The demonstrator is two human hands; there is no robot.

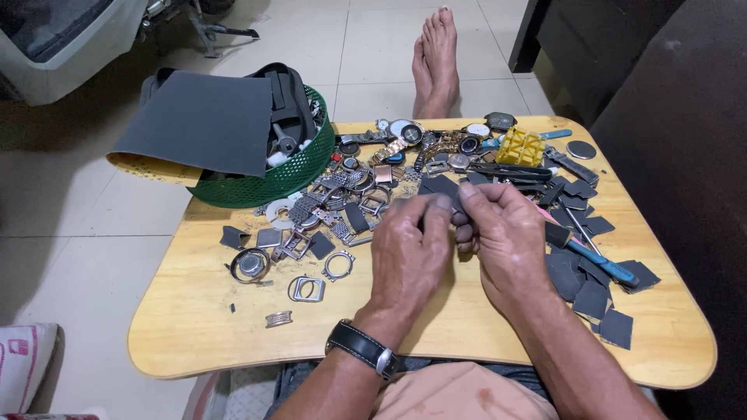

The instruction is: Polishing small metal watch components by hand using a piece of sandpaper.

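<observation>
My left hand [408, 253] and my right hand [506, 241] meet over the middle of a small wooden table [194, 327]. Their fingertips pinch a dark grey piece of sandpaper [442, 189] between them. Whether a small part lies inside the fingers is hidden. My left wrist wears a black-strapped watch [366, 350]. Loose metal watch cases [250, 264], bezels and strap links lie just left of my left hand.
A green mesh basket [288, 175] with straps and a large grey sandpaper sheet [202, 120] stands back left. Cut sandpaper squares [603, 299], a blue-handled tool [599, 260], a yellow block [520, 146] and several watches [408, 134] lie right and back. Bare feet [436, 58] rest beyond the table.
</observation>
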